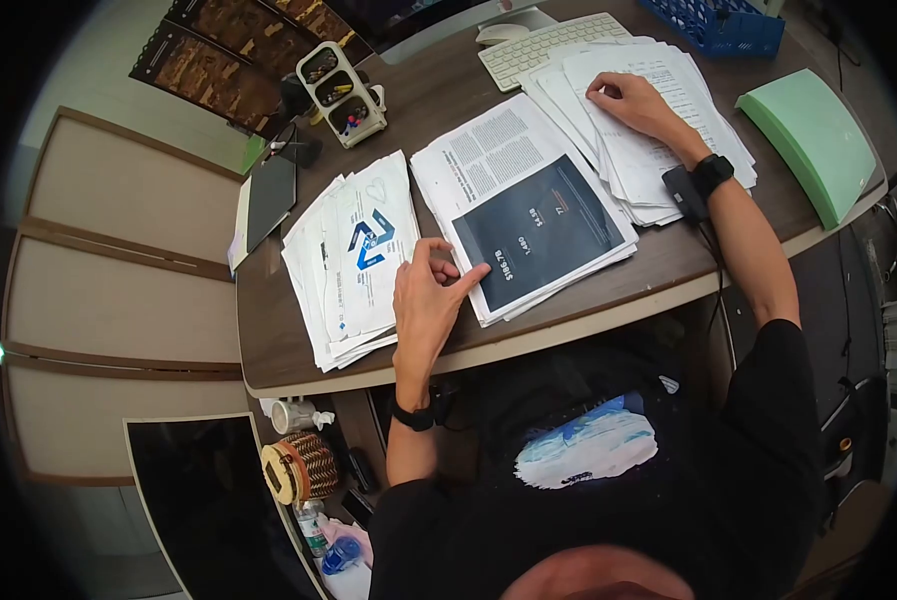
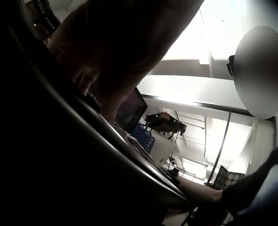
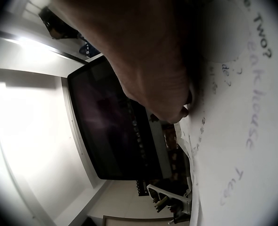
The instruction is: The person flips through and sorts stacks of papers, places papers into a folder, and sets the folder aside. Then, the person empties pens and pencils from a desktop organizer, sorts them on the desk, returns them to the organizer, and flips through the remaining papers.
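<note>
A stack of printed sheets [image 1: 478,150] lies in the middle of the desk, a dark page [image 1: 538,235] with white figures across its lower part. At its left edge is my left hand [image 1: 426,305], the thumb stretched over the dark page and the other fingers bent beside the edge. My right hand [image 1: 636,105] rests on a pile of handwritten papers [image 1: 658,180] at the right, fingers loosely curled. In the right wrist view its fingertips [image 3: 183,113] are right at the written sheet [image 3: 242,165]. Another stack [image 1: 368,290], with a blue logo on top, lies left of the left hand.
Behind the papers are a white keyboard [image 1: 553,48], a mouse [image 1: 503,34] and a pen organizer [image 1: 343,95]. A blue basket [image 1: 728,35] stands at the back right, a green curved box [image 1: 813,145] near the right edge. A dark notebook [image 1: 270,200] lies far left.
</note>
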A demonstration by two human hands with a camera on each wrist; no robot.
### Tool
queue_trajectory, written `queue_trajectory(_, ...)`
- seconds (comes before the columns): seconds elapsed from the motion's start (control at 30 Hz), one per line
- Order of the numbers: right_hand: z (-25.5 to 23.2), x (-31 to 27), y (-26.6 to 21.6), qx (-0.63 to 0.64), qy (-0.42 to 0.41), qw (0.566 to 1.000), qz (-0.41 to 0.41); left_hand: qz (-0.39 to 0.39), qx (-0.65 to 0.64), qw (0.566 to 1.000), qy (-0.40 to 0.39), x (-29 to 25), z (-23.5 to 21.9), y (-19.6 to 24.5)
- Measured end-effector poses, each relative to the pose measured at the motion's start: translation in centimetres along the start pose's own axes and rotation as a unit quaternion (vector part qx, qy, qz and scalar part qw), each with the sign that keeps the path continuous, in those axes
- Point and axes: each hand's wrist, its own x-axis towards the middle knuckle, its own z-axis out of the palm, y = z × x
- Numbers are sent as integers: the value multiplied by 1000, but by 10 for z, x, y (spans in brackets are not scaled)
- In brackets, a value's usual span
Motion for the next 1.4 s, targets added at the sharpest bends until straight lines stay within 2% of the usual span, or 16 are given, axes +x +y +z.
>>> queue_trajectory(0.1,7,1,8,8,25,999,-34,9,-30,999,-1,-1,7,-9)
queue_trajectory(0.13,9,0,8,10,24,999,-35,-15,-71,997,-11,-1,5,-6)
queue_trajectory(0.2,6,-1,6,-3,25,999,-24,-52,-134,989,-26,-1,-3,2)
queue_trajectory(0.33,1,-2,2,8,5,1000,-9,-65,-177,982,-28,1,-3,-8)
queue_trajectory(0.43,7,-2,8,15,30,999,-31,-94,-177,979,-44,0,-6,-5)
queue_trajectory(0.57,8,1,13,11,41,998,-38,-90,-210,971,-64,1,-8,-13)
queue_trajectory(0.7,2,-1,7,-1,7,1000,-9,-49,-232,970,-49,5,-10,-21)
queue_trajectory(0.77,5,-1,7,11,21,1000,-17,-81,-192,977,-52,-1,-20,-16)
queue_trajectory(0.83,6,0,4,13,15,1000,-17,-47,-189,981,6,-4,-31,-10)
queue_trajectory(0.93,2,2,3,6,17,1000,-18,-25,-204,975,87,-2,-60,-42)
queue_trajectory(0.97,3,1,3,3,14,1000,-18,-54,-198,972,111,-4,-76,-45)
queue_trajectory(1.03,4,1,4,0,18,999,-27,-55,-204,968,132,-7,-94,-77)
queue_trajectory(1.1,2,-1,-1,1,14,1000,-15,-73,-203,957,192,-14,-108,-105)
queue_trajectory(1.27,3,0,3,-1,14,1000,-20,-89,-174,955,221,-30,-131,-159)
queue_trajectory(1.37,2,-1,2,-4,10,1000,-15,-104,-141,960,219,-35,-132,-172)
queue_trajectory(1.4,3,-1,2,-6,13,1000,-10,-140,-54,965,214,-36,-133,-162)
